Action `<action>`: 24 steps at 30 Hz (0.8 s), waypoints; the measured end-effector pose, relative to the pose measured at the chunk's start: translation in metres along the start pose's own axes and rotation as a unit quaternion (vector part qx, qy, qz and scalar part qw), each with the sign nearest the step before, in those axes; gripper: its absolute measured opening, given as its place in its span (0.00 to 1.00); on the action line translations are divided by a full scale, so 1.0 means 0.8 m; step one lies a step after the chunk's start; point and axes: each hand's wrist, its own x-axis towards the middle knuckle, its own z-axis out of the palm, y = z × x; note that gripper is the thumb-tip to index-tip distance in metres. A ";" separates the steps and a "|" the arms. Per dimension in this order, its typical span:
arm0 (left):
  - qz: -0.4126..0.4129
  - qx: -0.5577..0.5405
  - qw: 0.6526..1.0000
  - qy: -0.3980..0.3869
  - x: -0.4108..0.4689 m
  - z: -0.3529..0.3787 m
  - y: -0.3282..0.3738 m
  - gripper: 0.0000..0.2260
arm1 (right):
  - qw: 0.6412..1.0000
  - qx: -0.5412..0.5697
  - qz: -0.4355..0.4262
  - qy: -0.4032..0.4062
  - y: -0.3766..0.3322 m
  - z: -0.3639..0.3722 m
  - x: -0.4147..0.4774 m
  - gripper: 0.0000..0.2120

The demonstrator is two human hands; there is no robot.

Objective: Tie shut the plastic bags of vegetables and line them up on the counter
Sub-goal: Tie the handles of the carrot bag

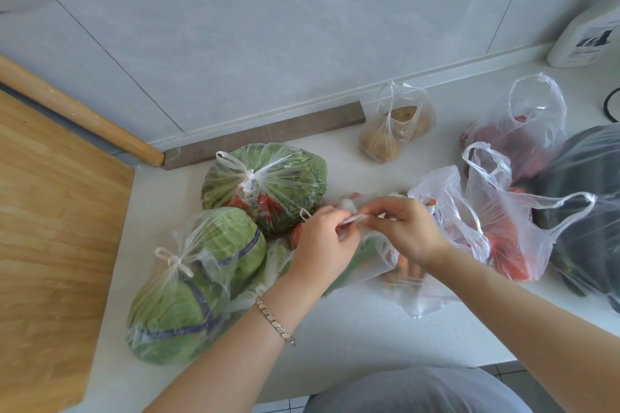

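Pinching the twisted handles [352, 218] of a clear bag [372, 258], the left hand [323, 238] and right hand [404, 228] met right over it on the counter [352, 328]. Just left of the grip sat two knotted bags of greens [268, 184]. Carrots inside, I think; open bags [503, 221] lay off right.

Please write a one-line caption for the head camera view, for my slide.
Both hands, left hand and right hand, knot the bag handles beside two tied bags of greens.

Green cabbage [174, 312], purple-striped band [201, 298]
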 end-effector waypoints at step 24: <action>-0.266 -0.221 0.934 -0.091 0.023 -0.024 -0.015 0.12 | 0.841 -0.424 -0.331 0.061 0.001 0.004 -0.004 0.12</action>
